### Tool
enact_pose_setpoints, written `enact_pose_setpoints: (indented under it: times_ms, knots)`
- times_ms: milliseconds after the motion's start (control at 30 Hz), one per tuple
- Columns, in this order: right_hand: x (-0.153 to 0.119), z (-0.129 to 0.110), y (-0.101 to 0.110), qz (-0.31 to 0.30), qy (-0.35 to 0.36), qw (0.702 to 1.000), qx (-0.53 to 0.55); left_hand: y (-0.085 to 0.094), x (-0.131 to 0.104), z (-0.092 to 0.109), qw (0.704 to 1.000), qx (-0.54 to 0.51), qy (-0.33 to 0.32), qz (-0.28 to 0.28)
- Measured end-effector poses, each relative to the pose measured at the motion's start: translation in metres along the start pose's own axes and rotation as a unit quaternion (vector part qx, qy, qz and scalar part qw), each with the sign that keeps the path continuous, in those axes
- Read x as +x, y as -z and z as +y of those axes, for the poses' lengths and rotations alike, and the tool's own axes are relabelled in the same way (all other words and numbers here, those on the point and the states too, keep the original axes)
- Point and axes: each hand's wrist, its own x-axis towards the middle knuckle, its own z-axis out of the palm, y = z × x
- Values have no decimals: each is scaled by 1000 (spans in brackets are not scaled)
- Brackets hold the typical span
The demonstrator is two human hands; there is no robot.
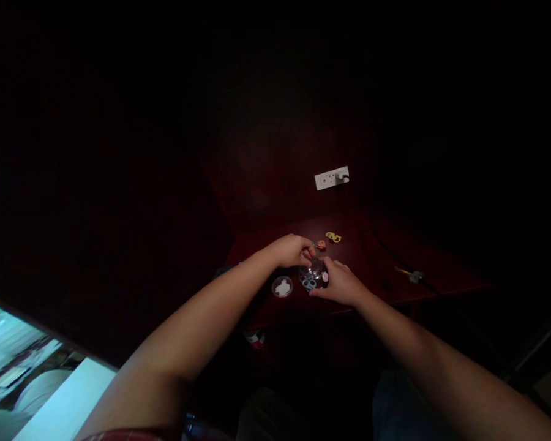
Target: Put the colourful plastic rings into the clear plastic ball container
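Observation:
A clear container lies on the dark red table, with blue ring-shaped pieces and a pale pink piece showing at it. My right hand is wrapped round the container's right side. Over its upper left edge my left hand has its fingers pinched together; what they hold, if anything, is too small to name. Just beyond the hands are an orange-red round piece and yellow pieces. A round clear dish with white pieces sits left of the container.
A white wall socket with a plug is behind the table. At the right, a dark cable with a small pale connector crosses the tabletop. A red and white object is below the front edge.

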Motion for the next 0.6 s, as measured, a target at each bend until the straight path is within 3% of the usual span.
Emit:
enact_pose_setpoints:
  times_ms: [133, 333, 467, 600]
  knots:
    - [-1, 3, -2, 8, -6, 1000, 7, 15, -5, -12, 999, -15, 4, 43]
    - [0, 9, -7, 25, -11, 999, 28, 35, -21, -69, 986, -34, 91, 138]
    - [1, 8, -6, 21, -8, 999, 29, 23, -30, -102, 975, -8, 185, 124]
    - [1, 7, -5, 15, -4, 1000, 15, -4, -20, -111, 962, 41, 255, 88]
